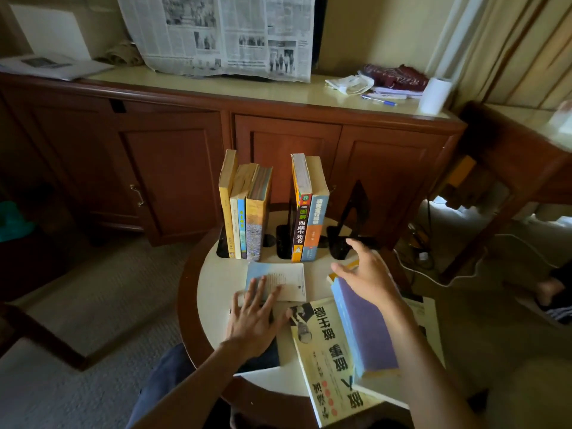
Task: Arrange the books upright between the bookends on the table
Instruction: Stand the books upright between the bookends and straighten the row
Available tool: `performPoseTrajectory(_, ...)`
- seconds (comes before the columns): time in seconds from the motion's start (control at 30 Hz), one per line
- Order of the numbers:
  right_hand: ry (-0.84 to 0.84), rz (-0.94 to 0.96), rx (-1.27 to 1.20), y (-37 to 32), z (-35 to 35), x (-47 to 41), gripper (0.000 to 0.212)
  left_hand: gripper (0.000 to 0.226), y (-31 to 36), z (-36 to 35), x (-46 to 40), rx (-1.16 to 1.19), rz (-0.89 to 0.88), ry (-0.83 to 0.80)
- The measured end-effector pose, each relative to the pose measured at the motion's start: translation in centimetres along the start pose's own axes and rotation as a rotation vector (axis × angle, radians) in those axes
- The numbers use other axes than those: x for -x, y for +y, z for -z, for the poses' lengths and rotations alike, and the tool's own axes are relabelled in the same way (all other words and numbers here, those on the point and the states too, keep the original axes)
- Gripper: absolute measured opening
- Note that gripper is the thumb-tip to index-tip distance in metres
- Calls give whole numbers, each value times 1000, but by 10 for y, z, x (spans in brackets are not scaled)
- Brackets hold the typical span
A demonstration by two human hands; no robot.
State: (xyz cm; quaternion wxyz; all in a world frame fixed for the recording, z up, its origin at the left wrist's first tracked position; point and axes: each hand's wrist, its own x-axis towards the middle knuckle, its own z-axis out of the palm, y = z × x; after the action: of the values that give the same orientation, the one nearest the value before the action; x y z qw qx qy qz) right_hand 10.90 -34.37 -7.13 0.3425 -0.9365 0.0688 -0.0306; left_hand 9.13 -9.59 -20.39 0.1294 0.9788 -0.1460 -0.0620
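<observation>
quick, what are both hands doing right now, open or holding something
Left hand: open, fingers flat on the small pale book.
Right hand: open, fingers spread above the purple book, holding nothing.

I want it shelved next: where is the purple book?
Head view, right side of the table: purple book lies under the right hand, atop the cream book.

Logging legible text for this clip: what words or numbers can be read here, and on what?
"西藏生死书": spine of the dark upright book.
"做人 做事 做生意", upside down to the camera: cover of the flat cream book.
Blue-spined upright book, yellow upright books, small flat book, newspaper: print too small or blurred.
</observation>
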Motion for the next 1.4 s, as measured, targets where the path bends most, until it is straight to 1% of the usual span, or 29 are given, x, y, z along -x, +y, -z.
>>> performPoseTrajectory(0.07, 23, -88, 142, 25, 9, 32, 80, 76, -3, 2, -4, -7, -23, -29)
performPoseTrajectory(0.13, 31, -221, 193, 52, 15, 63, 88, 80, -2, 8, -9, -44, -42, -62)
performPoseTrajectory(0.2, 27, -309, 171, 71, 14, 90, 95, 82, 5, 18, -14, -92, -54, -57)
performPoseTrajectory(0.27, 45, -352, 114, 78, 4, 110, 98, 71, 18, 28, -16, -120, -89, 2)
performPoseTrajectory(0.3, 77, -362, 107, 77, -3, 117, 97, 65, 28, 32, -16, -94, -98, 10)
performPoseTrajectory(0.33, 120, -364, 116, 75, -10, 123, 95, 61, 40, 35, -15, 8, -98, 4)
performPoseTrajectory(0.37, 160, -363, 121, 70, -15, 127, 94, 59, 54, 39, -12, 171, -81, -32)
performPoseTrajectory(0.43, 212, -331, 110, 57, -24, 132, 92, 62, 83, 45, -3, 486, -19, -133)
performPoseTrajectory(0.47, 235, -301, 118, 48, -29, 133, 91, 65, 94, 44, 1, 576, 18, -151)
performPoseTrajectory(0.53, 247, -251, 137, 33, -43, 137, 89, 64, 102, 42, 6, 651, 110, -151)
performPoseTrajectory(0.6, 208, -223, 134, 20, -57, 139, 85, 69, 93, 42, 9, 733, 190, -150)
performPoseTrajectory(0.67, 133, -217, 24, 12, -63, 142, 81, 70, 72, 45, 8, 865, 256, -170)
performPoseTrajectory(0.73, 54, -228, -182, 11, -59, 143, 77, 75, 46, 55, 7, 835, 295, -152)
performPoseTrajectory(0.77, 49, -230, -205, 16, -55, 143, 73, 85, 31, 57, 4, 793, 299, -139)
performPoseTrajectory(0.8, 82, -228, -186, 22, -49, 143, 69, 92, 18, 58, 1, 742, 303, -142)
performPoseTrajectory(0.83, 152, -235, -117, 32, -43, 144, 65, 94, 7, 61, 0, 697, 302, -141)
performPoseTrajectory(0.87, 235, -261, -30, 45, -35, 143, 63, 90, -2, 64, 1, 678, 294, -129)
performPoseTrajectory(0.9, 284, -315, 71, 60, -29, 142, 63, 79, -7, 70, 4, 670, 286, -132)
performPoseTrajectory(0.93, 292, -376, 171, 75, -25, 141, 67, 68, -7, 78, 9, 646, 274, -135)
performPoseTrajectory(1.0, 184, -495, 274, 98, -20, 144, 77, 50, -7, 83, 11, 551, 238, -136)
performPoseTrajectory(1.03, 135, -521, 290, 103, -21, 146, 79, 49, -4, 84, 13, 480, 223, -135)
performPoseTrajectory(1.07, 112, -524, 308, 104, -24, 147, 78, 55, 2, 85, 16, 386, 217, -123)
performPoseTrajectory(1.13, 104, -507, 342, 96, -32, 149, 76, 76, 19, 83, 19, 257, 221, -16)
performPoseTrajectory(1.17, 104, -501, 355, 88, -37, 150, 76, 81, 32, 81, 20, 252, 200, 62)
performPoseTrajectory(1.2, 100, -496, 363, 81, -41, 151, 75, 76, 48, 79, 25, 262, 138, 119)
performPoseTrajectory(1.23, 98, -487, 371, 74, -45, 152, 75, 64, 65, 75, 28, 287, 50, 127)
performPoseTrajectory(1.3, 102, -456, 387, 64, -55, 156, 75, 39, 99, 61, 35, 345, -100, 28)
performPoseTrajectory(1.33, 105, -440, 393, 60, -61, 159, 75, 37, 113, 53, 39, 337, -123, -43)
performPoseTrajectory(1.4, 116, -416, 415, 54, -72, 165, 74, 51, 132, 39, 38, 244, -95, -107)
